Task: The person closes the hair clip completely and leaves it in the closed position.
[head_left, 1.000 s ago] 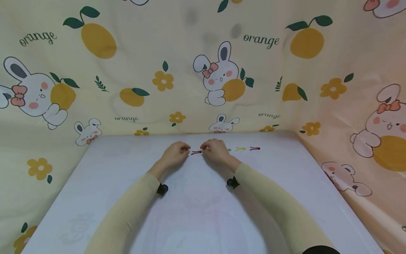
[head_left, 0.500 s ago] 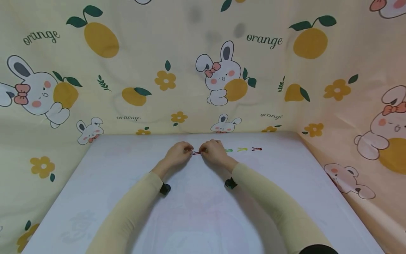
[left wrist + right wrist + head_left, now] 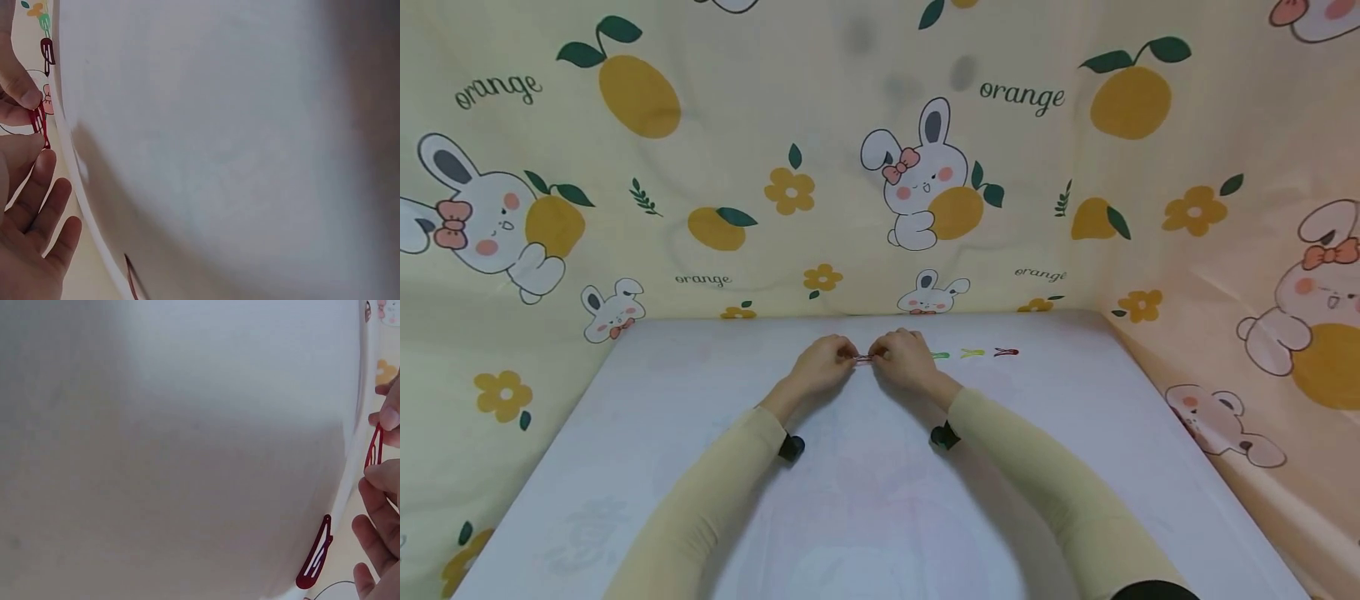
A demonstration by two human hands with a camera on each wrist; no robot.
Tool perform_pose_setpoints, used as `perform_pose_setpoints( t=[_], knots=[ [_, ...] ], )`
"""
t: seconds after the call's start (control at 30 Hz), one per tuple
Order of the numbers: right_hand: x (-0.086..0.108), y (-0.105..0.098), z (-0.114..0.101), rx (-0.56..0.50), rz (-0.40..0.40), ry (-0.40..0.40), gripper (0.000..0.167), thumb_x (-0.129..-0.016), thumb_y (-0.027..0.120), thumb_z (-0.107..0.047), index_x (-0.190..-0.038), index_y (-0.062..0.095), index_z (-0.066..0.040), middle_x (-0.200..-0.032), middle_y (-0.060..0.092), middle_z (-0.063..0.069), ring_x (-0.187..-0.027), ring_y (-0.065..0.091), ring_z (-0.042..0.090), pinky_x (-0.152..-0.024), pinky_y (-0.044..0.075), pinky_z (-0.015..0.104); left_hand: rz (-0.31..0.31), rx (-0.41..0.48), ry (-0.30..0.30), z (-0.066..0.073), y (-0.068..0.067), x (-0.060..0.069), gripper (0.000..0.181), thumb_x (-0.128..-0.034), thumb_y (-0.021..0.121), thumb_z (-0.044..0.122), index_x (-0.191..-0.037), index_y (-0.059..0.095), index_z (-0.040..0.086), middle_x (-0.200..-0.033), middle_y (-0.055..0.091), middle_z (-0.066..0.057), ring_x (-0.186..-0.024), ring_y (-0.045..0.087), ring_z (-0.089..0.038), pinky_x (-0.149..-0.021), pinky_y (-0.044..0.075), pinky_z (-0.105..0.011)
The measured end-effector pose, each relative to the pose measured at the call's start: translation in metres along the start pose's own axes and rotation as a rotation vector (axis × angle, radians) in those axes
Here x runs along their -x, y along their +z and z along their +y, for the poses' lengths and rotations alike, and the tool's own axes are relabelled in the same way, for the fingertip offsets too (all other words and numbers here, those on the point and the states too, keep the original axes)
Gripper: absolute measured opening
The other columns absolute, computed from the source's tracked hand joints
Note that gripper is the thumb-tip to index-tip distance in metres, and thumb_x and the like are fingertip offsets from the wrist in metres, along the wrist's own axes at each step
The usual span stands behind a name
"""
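Note:
A red hair clip [image 3: 863, 358] spans the gap between the two hands at the far part of the table. The left hand [image 3: 822, 365] pinches its left end, and the right hand [image 3: 910, 360] pinches the opposite end. Up close in the left wrist view, the red clip [image 3: 39, 122] shows between the fingertips of both hands; the left hand [image 3: 34, 219] spreads its other fingers. The right wrist view has the same clip [image 3: 374, 449] above the thumb of the right hand [image 3: 382, 519], whose remaining fingers are apart.
Right of the hands lie a green clip [image 3: 940, 355], a yellow clip [image 3: 972, 352] and a red clip [image 3: 1006, 352]. A dark red clip [image 3: 315, 556] lies beside the right hand, another [image 3: 130, 278] beyond the left. Patterned cloth [image 3: 835, 233] hangs behind the white table [image 3: 865, 500].
Both hands have closed in on the red clip and now hold its two ends; a second ago it lay between them. The head view has shifted slightly.

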State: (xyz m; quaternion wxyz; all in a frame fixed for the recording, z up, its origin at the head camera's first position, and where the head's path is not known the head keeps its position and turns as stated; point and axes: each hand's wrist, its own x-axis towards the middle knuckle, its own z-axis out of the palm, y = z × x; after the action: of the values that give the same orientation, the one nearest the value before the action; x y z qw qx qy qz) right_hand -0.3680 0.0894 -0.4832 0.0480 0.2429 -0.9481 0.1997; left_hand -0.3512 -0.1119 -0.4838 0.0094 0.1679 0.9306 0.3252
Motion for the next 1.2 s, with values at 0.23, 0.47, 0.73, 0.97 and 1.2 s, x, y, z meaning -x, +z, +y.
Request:
perform_pose_setpoints(
  t=[0.23, 0.47, 0.73, 0.97, 1.2],
  knots=[
    [0.003, -0.003, -0.001, -0.044, 0.050, -0.013, 0.013, -0.096, 0.073, -0.015, -0.105, 0.081, -0.017, -0.103, 0.077, -0.001, -0.101, 0.063, 0.023, -0.102, 0.043, 0.047, 0.037, 0.032, 0.012, 0.000, 0.000, 0.000, 0.014, -0.0983, 0.066, 0.011, -0.110, 0.073, 0.006, -0.108, 0.072, -0.009, -0.108, 0.065, -0.027, -0.098, 0.052, -0.046],
    [0.007, -0.008, -0.004, -0.132, 0.110, -0.031, 0.013, -0.094, 0.074, -0.009, -0.106, 0.080, -0.011, -0.103, 0.075, 0.005, -0.099, 0.065, 0.025, -0.091, 0.052, 0.043, 0.073, 0.098, 0.007, 0.004, -0.001, 0.003, 0.013, -0.0990, 0.066, 0.011, -0.109, 0.072, 0.006, -0.108, 0.072, -0.010, -0.110, 0.066, -0.029, -0.097, 0.052, -0.047],
    [0.015, -0.016, -0.008, -0.245, 0.225, -0.062, 0.011, -0.096, 0.073, -0.008, -0.105, 0.080, -0.008, -0.102, 0.075, 0.007, -0.096, 0.064, 0.024, -0.086, 0.052, 0.041, 0.172, 0.154, 0.091, 0.012, -0.004, 0.010, 0.011, -0.0982, 0.069, 0.009, -0.108, 0.073, 0.005, -0.106, 0.073, -0.011, -0.107, 0.068, -0.030, -0.093, 0.054, -0.048],
    [0.025, -0.021, -0.014, -0.334, 0.342, -0.109, 0.009, -0.094, 0.074, -0.005, -0.102, 0.079, -0.007, -0.096, 0.074, 0.006, -0.093, 0.065, 0.024, -0.084, 0.054, 0.041, 0.254, 0.204, 0.140, 0.022, -0.008, 0.020, 0.009, -0.0981, 0.070, 0.008, -0.106, 0.073, 0.005, -0.106, 0.071, -0.012, -0.105, 0.067, -0.033, -0.090, 0.053, -0.049],
    [0.033, -0.023, -0.021, -0.406, 0.474, -0.160, 0.008, -0.094, 0.074, -0.002, -0.100, 0.078, -0.006, -0.094, 0.073, 0.009, -0.090, 0.066, 0.025, -0.080, 0.056, 0.042, 0.358, 0.233, 0.204, 0.032, -0.012, 0.027, 0.007, -0.0986, 0.070, 0.006, -0.104, 0.074, 0.007, -0.106, 0.073, -0.010, -0.103, 0.066, -0.027, -0.086, 0.052, -0.046]
  ],
)
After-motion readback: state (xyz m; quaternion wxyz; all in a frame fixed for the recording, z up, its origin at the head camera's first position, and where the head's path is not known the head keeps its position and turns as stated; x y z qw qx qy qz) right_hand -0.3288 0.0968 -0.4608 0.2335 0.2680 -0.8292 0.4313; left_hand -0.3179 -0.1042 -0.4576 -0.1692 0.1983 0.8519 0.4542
